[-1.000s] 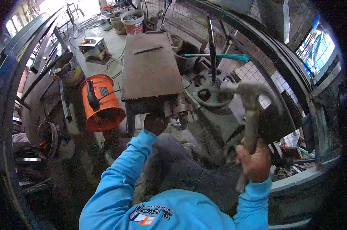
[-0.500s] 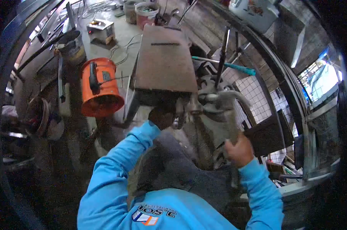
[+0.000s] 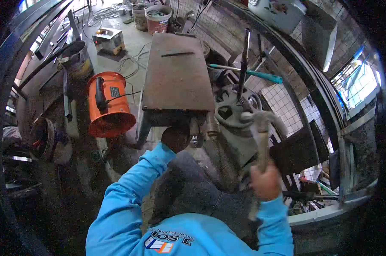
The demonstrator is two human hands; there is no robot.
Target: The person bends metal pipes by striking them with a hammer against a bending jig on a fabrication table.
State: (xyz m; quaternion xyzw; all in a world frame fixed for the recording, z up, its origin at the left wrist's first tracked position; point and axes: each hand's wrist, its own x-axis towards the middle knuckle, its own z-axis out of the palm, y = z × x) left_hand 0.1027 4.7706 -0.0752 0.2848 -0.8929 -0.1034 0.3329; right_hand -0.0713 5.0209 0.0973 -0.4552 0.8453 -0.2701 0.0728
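Note:
My right hand (image 3: 265, 181) is wrapped round the handle of a hammer (image 3: 262, 141). Its metal head is up, right of the bench's front end. Under the front edge of the brown metal-topped bench (image 3: 178, 81) is my left hand (image 3: 176, 138), dark in shadow, with its fingers hidden. Metal fittings (image 3: 211, 128) stick out at the bench's front right corner, close to my left hand. A thin dark bar (image 3: 177, 54) lies across the far part of the bench top.
Left of the bench stands an orange blower (image 3: 111, 104). Farther back are a metal box (image 3: 109, 40), cables and buckets (image 3: 158, 19). A grey wheel-like part (image 3: 235, 111), an upright dark rod (image 3: 244, 64) and a teal-handled tool (image 3: 263, 77) are at the right.
The hammer and my right hand have moved; the hammer head now shows more clearly. The view has shifted slightly, and my left hand stays under the bench edge.

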